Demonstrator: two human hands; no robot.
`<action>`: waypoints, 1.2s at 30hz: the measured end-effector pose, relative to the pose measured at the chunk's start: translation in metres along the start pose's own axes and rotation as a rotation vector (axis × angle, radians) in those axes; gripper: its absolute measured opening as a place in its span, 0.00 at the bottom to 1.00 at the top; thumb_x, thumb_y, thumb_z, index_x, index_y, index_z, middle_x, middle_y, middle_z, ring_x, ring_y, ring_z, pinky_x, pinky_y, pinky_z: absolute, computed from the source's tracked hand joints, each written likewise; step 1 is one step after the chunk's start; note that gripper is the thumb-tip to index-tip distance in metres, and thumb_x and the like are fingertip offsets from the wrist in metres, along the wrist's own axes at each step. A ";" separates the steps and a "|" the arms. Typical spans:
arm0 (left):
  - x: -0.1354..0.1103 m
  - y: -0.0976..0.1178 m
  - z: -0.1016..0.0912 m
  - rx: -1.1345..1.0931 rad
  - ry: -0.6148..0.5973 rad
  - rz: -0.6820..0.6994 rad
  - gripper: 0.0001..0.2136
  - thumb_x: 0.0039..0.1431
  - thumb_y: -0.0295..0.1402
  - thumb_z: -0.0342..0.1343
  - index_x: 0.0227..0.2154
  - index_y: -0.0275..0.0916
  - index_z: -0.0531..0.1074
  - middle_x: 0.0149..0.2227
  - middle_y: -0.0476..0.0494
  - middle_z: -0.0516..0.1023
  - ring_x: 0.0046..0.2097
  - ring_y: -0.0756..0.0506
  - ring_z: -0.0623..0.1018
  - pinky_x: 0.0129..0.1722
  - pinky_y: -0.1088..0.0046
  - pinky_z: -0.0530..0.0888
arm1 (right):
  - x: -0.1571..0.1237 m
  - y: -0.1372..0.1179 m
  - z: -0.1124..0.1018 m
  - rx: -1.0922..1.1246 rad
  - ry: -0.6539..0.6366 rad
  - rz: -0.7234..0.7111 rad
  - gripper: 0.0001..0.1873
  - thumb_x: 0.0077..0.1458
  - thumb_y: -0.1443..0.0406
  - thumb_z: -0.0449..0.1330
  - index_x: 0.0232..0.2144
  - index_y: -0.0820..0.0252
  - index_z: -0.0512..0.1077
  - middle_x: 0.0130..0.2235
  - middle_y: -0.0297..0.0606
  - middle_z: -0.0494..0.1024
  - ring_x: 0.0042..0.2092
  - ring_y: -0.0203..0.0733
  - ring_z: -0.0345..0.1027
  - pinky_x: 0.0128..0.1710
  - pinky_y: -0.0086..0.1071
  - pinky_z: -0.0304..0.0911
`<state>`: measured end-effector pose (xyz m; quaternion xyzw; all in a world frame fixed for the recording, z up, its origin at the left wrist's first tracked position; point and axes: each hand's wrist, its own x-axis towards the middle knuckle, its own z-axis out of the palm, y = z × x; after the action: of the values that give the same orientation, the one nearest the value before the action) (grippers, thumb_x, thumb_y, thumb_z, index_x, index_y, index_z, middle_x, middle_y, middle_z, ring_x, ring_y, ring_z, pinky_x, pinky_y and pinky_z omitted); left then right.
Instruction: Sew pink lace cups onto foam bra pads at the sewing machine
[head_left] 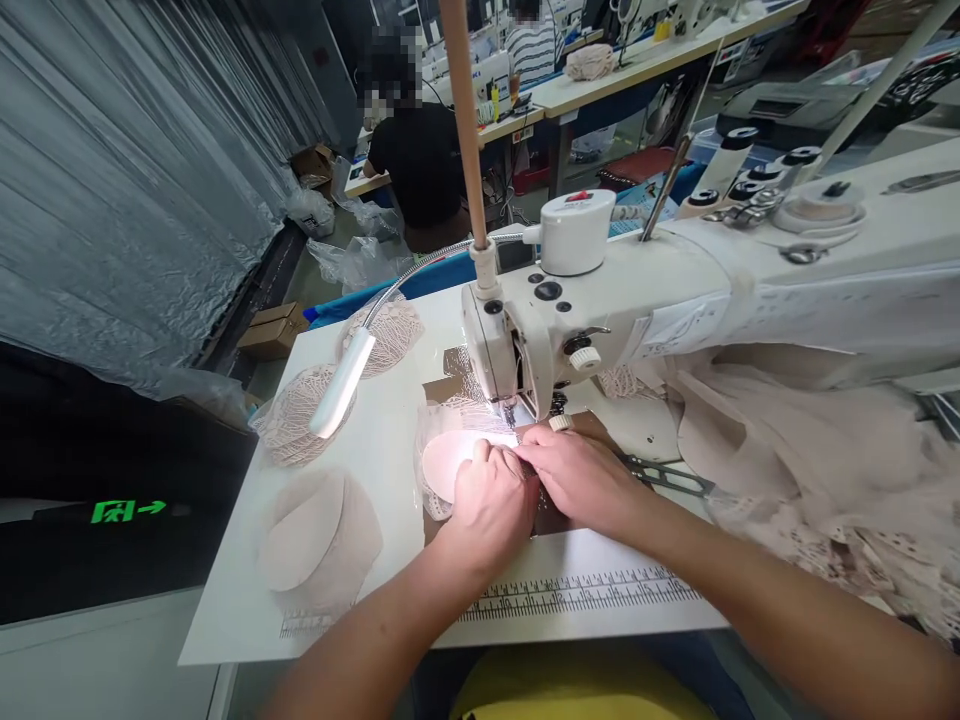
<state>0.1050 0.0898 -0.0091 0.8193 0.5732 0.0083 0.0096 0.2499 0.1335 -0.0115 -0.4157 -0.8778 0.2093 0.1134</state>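
Under the needle of a white sewing machine (pixel 491 345) lies a pale pink fabric cup piece (pixel 444 462) with lace around its edge. My left hand (pixel 495 500) is closed, its curled fingers pressing on this piece just in front of the presser foot. Beside it, my right hand (pixel 574 470) pinches the edge of the same fabric, its fingertips close to the needle. A bright lamp on a bendy neck (pixel 343 385) lights the spot. The needle tip and the fabric edge under my fingers are partly hidden.
Lace pieces (pixel 304 415) and a stack of beige cup pieces (pixel 311 540) lie on the table's left. Scissors (pixel 671 478) and heaped beige fabric (pixel 817 450) are at right. A printed ruler (pixel 577 597) runs along the front. A person (pixel 420 165) sits farther back.
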 end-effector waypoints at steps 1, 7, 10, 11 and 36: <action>-0.002 -0.005 -0.009 -0.075 -0.029 0.004 0.08 0.59 0.31 0.49 0.28 0.34 0.71 0.28 0.38 0.72 0.35 0.39 0.72 0.31 0.65 0.70 | 0.000 0.000 0.005 -0.057 -0.001 -0.027 0.13 0.52 0.74 0.52 0.33 0.61 0.74 0.35 0.39 0.74 0.34 0.40 0.65 0.31 0.31 0.55; 0.002 -0.041 -0.029 -0.531 -0.036 0.207 0.13 0.65 0.32 0.43 0.36 0.37 0.73 0.36 0.42 0.77 0.37 0.48 0.75 0.38 0.73 0.73 | -0.002 0.004 0.023 -0.283 0.124 -0.112 0.12 0.50 0.78 0.53 0.32 0.62 0.73 0.35 0.40 0.73 0.34 0.39 0.63 0.31 0.32 0.53; 0.009 -0.047 -0.004 -0.398 0.147 0.220 0.13 0.64 0.30 0.43 0.41 0.35 0.74 0.45 0.37 0.77 0.41 0.44 0.75 0.41 0.67 0.73 | 0.000 0.005 0.024 -0.330 0.169 -0.099 0.13 0.53 0.76 0.53 0.36 0.62 0.74 0.35 0.40 0.74 0.31 0.37 0.61 0.29 0.32 0.50; 0.011 -0.048 0.006 -0.356 0.183 0.225 0.14 0.64 0.29 0.43 0.43 0.34 0.73 0.48 0.36 0.76 0.42 0.43 0.75 0.41 0.65 0.73 | 0.000 0.005 0.024 -0.338 0.169 -0.095 0.14 0.54 0.75 0.52 0.39 0.61 0.74 0.36 0.40 0.75 0.30 0.37 0.61 0.28 0.33 0.50; 0.030 -0.064 0.023 -0.295 0.167 0.118 0.16 0.64 0.30 0.44 0.51 0.41 0.70 0.52 0.39 0.73 0.49 0.40 0.70 0.48 0.59 0.67 | 0.005 0.001 0.018 -0.374 0.156 0.003 0.20 0.50 0.78 0.49 0.40 0.60 0.73 0.32 0.39 0.73 0.25 0.36 0.52 0.25 0.34 0.42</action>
<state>0.0555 0.1397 -0.0333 0.8377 0.5155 0.1609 0.0816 0.2404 0.1331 -0.0277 -0.4456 -0.8894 0.0100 0.1015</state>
